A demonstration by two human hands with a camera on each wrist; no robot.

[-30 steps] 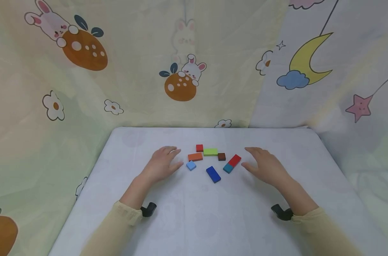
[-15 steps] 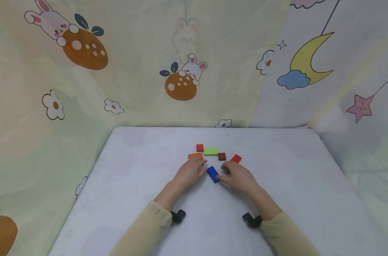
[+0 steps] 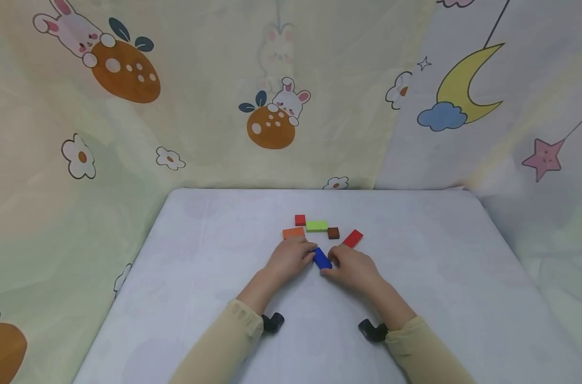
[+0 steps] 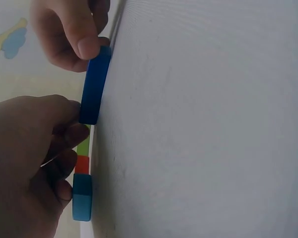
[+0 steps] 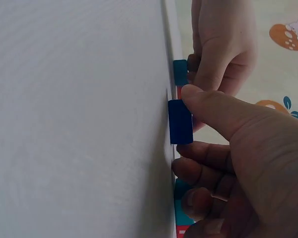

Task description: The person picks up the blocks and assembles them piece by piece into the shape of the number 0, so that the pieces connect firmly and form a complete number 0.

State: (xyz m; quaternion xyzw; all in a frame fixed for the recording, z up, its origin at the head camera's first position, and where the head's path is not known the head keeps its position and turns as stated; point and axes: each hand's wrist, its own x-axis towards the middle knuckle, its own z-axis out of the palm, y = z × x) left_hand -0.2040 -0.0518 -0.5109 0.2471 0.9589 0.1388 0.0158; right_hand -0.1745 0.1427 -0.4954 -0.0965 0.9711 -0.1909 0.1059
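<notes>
A dark blue rectangular block lies slanted between the two hands. My left hand has thumb and forefinger at its far left end. My right hand pinches its near right end, thumb on one side and forefinger on the other, as the right wrist view shows with the blue block. Beside the left fingers stands a light blue cube, hidden by that hand in the head view. Behind the right fingers, a teal block is partly covered; the red block adjoining it shows more.
Beyond the hands, an orange block, a small red block, a lime green block and a brown block lie in a loose arc on the white table. A patterned cloth hangs behind the table.
Both hands have come inward from either side of the blocks to the dark blue block. Since half a second ago their fingers have closed in on its ends, and it has shifted slightly.
</notes>
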